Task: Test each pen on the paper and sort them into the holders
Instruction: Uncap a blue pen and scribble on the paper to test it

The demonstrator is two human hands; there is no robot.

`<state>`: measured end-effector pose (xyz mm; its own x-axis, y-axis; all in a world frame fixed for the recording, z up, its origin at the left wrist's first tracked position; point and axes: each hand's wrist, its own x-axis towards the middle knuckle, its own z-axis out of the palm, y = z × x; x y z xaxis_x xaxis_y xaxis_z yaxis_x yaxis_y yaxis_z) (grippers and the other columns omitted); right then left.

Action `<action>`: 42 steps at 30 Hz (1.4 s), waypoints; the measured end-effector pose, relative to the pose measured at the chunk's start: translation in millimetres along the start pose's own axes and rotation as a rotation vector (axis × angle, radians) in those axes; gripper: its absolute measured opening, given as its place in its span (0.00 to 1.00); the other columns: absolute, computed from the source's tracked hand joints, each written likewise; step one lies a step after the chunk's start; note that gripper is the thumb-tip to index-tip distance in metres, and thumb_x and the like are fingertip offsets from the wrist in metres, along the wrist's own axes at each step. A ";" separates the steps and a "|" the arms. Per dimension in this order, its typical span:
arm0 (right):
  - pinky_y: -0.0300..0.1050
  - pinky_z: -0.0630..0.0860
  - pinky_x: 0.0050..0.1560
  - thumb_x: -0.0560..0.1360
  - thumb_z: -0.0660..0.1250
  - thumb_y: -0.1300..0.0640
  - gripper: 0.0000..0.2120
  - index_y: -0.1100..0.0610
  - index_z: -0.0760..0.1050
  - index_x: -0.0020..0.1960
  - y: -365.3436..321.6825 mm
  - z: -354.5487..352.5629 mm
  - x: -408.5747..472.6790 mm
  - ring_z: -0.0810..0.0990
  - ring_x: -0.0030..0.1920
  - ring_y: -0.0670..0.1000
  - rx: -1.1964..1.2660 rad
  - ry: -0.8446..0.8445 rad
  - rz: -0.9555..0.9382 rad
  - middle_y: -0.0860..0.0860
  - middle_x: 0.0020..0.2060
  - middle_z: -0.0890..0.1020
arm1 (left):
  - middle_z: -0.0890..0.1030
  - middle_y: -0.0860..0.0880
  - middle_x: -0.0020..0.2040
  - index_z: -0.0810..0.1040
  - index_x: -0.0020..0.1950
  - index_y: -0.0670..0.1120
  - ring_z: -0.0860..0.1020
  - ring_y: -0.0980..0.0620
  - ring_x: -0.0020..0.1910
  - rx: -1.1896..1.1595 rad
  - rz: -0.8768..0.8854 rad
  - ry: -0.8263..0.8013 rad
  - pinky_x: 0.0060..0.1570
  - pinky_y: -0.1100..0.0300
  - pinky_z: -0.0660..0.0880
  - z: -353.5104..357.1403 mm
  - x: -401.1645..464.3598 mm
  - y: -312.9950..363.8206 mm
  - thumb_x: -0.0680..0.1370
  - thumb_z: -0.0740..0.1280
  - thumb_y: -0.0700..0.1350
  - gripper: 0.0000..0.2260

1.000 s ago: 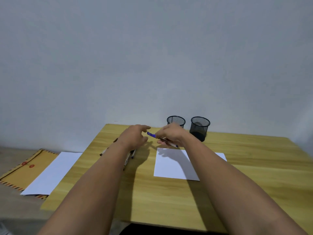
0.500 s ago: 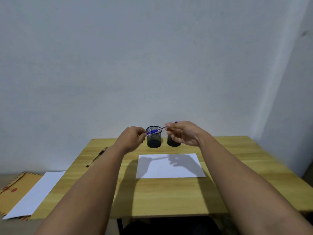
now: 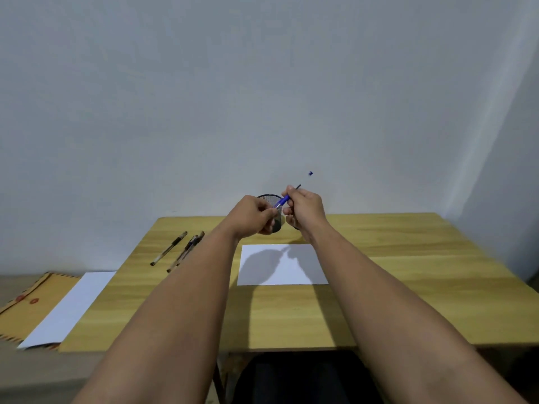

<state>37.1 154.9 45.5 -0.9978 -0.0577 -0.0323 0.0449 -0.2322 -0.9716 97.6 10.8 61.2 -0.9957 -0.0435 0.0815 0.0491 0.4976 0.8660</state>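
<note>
Mesh holders (image 3: 275, 212) sit mostly hidden behind both hands gripping the pen (image 3: 282, 202).

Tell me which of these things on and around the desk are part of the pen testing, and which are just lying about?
In use: blue pen held by both hands (left hand, right hand), spare pens, white paper, mesh holder.

Lying about: brown envelope, white sheet beside the desk.

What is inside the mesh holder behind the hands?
Only the rim of the mesh holder shows above the left hand; no pen sticks out. The hands cover its lower inside.
</note>
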 end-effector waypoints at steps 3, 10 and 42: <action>0.38 0.63 0.24 0.86 0.62 0.56 0.13 0.56 0.77 0.44 -9.9 -23.1 29.3 0.69 0.22 0.45 0.174 0.265 0.053 0.51 0.31 0.74 | 0.80 0.42 0.34 0.81 0.45 0.33 0.79 0.47 0.33 0.035 -0.161 -0.126 0.39 0.56 0.83 -5.4 2.3 -32.0 0.81 0.67 0.38 0.10; 0.38 0.64 0.26 0.86 0.64 0.54 0.12 0.56 0.80 0.47 -24.0 -33.6 67.8 0.68 0.26 0.46 -0.053 0.159 -0.070 0.48 0.31 0.72 | 0.84 0.52 0.44 0.84 0.46 0.53 0.81 0.48 0.45 0.516 -0.177 0.202 0.46 0.53 0.79 -30.9 27.5 -114.2 0.79 0.70 0.50 0.05; 0.40 0.72 0.28 0.84 0.70 0.56 0.08 0.55 0.79 0.45 92.1 3.5 19.9 0.77 0.27 0.48 -0.212 -0.034 -0.033 0.52 0.35 0.82 | 0.51 0.53 0.84 0.55 0.82 0.54 0.43 0.52 0.82 0.792 0.047 -0.077 0.78 0.45 0.54 -14.4 -31.8 -155.5 0.73 0.57 0.76 0.44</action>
<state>21.6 128.9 -43.8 -0.9962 -0.0870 0.0047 -0.0025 -0.0253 -0.9997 122.7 -77.7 -68.9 -0.9980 0.0379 0.0498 0.0492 0.9666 0.2517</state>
